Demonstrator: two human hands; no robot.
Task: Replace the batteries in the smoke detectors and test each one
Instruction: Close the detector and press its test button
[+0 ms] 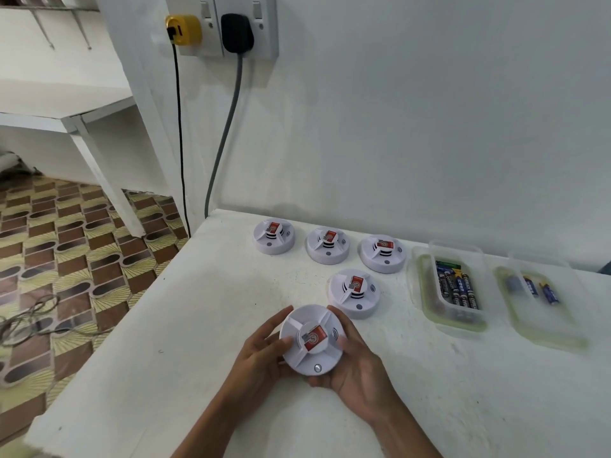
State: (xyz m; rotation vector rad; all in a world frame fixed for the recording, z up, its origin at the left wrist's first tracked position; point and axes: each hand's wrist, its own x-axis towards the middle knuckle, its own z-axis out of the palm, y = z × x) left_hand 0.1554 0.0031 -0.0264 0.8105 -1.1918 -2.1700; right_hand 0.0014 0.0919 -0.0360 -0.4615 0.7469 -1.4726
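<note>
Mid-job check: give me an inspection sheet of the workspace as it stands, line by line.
Surface: white table, scuffed, set against a white wall.
Job's things: held smoke detector face up; four more detectors, three in a back row, one nearer. Left container holds many batteries; right container holds a few.
Clutter: nothing seen.
Grippers: left hand and right hand both hold the detector by its rim.
Cables: yellow plug and black plug in wall sockets, leads hanging behind the table; loose wires on the floor.
Surroundings: patterned floor, white shelving at left.
</note>
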